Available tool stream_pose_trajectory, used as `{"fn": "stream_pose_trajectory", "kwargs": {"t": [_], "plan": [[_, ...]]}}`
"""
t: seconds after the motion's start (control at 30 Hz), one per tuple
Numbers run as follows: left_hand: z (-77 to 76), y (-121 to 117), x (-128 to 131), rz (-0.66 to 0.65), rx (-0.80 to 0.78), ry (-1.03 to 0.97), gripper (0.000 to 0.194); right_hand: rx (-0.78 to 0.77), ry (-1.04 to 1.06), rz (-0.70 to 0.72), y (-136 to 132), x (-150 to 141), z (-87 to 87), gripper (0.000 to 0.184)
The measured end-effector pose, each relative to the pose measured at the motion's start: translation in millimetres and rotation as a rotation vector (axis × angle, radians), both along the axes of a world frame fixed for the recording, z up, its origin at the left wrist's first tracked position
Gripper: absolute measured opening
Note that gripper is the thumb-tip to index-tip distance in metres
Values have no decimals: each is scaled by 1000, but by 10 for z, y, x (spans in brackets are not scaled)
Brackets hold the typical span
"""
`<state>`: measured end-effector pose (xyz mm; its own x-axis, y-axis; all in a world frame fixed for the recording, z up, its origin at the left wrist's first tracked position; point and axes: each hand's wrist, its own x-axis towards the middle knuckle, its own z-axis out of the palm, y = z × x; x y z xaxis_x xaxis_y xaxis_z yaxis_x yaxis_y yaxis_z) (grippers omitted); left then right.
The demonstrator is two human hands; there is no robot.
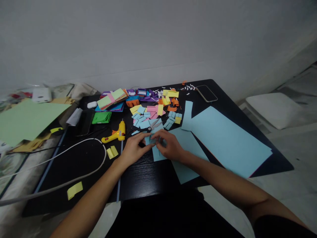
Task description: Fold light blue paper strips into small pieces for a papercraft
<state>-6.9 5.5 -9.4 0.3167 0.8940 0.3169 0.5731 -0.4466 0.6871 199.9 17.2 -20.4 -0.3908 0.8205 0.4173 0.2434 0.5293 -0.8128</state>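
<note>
Both hands meet at the front middle of the black table, over light-blue paper. My left hand (pixel 135 148) pinches the left side of a small light-blue paper piece (pixel 148 140). My right hand (pixel 170 145) has its thumb and fingers curled together on the right side of that piece, partly hiding it. Beneath them lies a light-blue strip (pixel 158 156). Just beyond the fingertips, a pair of scissors (pixel 156 125) rests on more blue paper. Small folded light-blue pieces (pixel 140 115) are heaped behind the scissors.
To the left lie a yellow glue gun (pixel 120 132), a white cable (pixel 104 158) and a green paper stack (pixel 102 117). Large light-blue sheets (pixel 228 142) cover the right side, with a phone (pixel 206 93) behind. Coloured scraps (pixel 170 100) and a strip bundle (pixel 112 99) lie farther back.
</note>
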Motion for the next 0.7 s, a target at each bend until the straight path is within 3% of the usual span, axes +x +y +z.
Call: {"fn": "stream_pose_trajectory", "kwargs": {"t": [0.23, 0.47, 0.7], "plan": [[-2, 20, -24, 6, -15, -38, 34, -205, 100, 3, 43, -10, -28, 17], [-1, 20, -36, 38, -58, -50, 34, -633, 315, 168, 136, -4, -84, 13], [31, -15, -27, 26, -66, -86, 47, -709, 419, 136, 160, 5, -80, 25]]}}
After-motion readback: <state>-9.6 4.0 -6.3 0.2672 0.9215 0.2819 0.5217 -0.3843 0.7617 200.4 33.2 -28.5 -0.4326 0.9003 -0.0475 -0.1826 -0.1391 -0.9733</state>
